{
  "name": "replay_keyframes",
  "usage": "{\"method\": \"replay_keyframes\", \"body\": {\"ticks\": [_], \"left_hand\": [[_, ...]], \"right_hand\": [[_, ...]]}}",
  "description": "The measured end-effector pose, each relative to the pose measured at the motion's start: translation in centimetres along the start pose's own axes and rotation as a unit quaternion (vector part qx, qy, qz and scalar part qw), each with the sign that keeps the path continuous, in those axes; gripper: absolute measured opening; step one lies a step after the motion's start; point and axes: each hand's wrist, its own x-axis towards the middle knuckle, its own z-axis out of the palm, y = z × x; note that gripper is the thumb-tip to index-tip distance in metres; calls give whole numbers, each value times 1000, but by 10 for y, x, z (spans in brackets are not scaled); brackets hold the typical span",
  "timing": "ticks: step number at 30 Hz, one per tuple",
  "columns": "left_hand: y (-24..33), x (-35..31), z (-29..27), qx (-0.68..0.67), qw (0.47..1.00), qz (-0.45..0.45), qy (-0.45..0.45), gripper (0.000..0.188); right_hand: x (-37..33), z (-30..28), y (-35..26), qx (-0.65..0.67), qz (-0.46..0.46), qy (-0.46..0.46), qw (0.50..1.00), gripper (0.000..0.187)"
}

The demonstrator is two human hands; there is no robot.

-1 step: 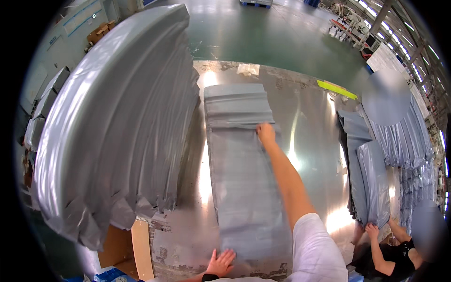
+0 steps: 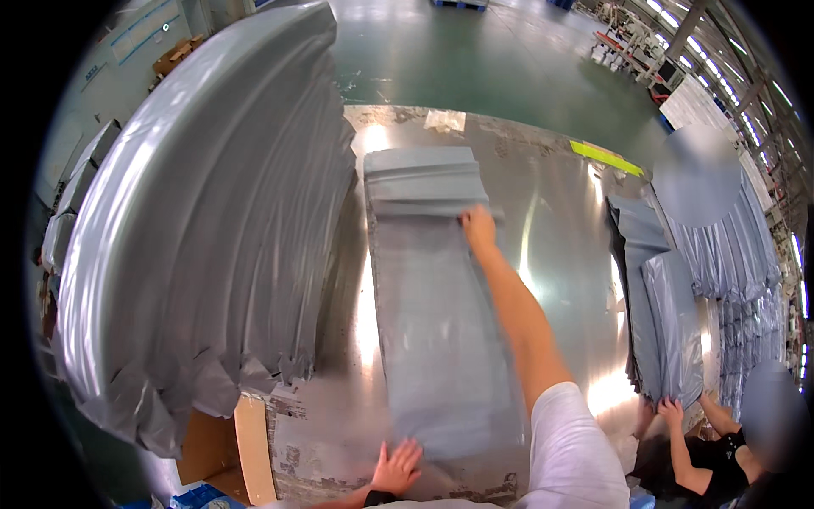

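Note:
A long grey plastic sheet point(image 2: 449, 331) lies flat on the metal table in front of me, its far end wrinkled into crosswise folds. My right hand point(image 2: 479, 229) is closed at the sheet's right edge, just below those folds, and appears to pinch the plastic. At the near left corner rests my left hand point(image 2: 398, 467), palm down with fingers stretched out, touching or right beside the sheet's edge. Whether more layers lie under this sheet I cannot tell.
A tall, sagging pile of grey plastic sheets point(image 2: 212, 212) stands at the left, above an open cardboard box point(image 2: 208, 445). Yellow-green tape point(image 2: 606, 158) marks the far edge of the metal table point(image 2: 560, 280). At the right, a co-worker's hands point(image 2: 671, 412) touch another grey stack point(image 2: 674, 322).
My right hand has slid slightly farther away along the sheet's right edge, and the folds ahead of it have shifted a little. My left hand stays near the same corner, fingers stretched.

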Motion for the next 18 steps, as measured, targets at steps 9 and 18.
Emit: {"method": "replay_keyframes", "body": {"ticks": [9,18], "left_hand": [[-37,140,-48,81,992,-49,83,63],[-33,114,-18,142,984,-58,87,61]], "right_hand": [[-64,-164,-25,87,-148,66,983,59],[-555,-471,189,-448,329,4,831,57]]}}
